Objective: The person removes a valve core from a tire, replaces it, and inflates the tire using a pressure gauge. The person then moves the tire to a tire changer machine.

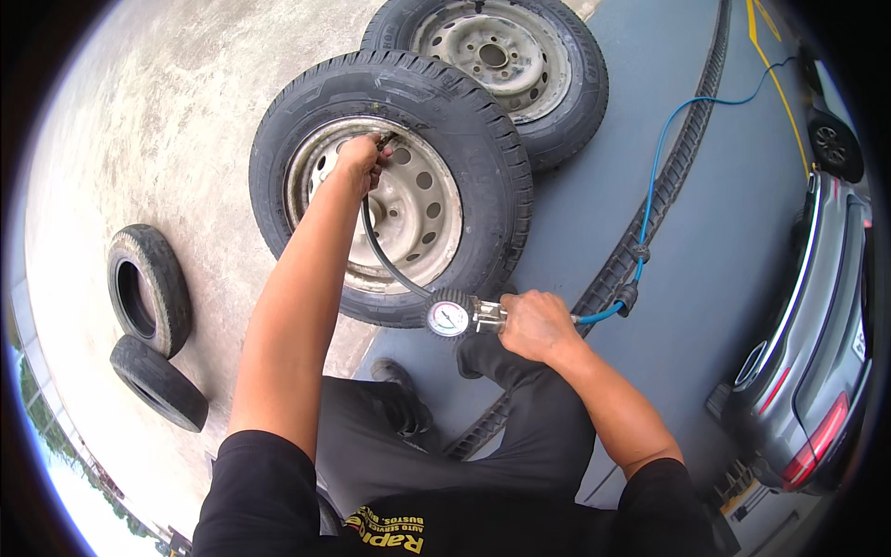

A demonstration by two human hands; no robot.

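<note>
Tyred steel wheel [422, 200]: one, outer face toward the person. Blue air hose [601, 315]: appeared already connected. Black hose [374, 243]: already led to the wheel's rim; its end, pinched in the left hand [360, 164], was hidden, so seating could not be told. Tyre inflator gauge [469, 314]: lay between wheel and lap, clasped by the right hand [538, 325]; long axis crosswise, dial end leftward, face up; remaining inflation could not be judged.
</note>
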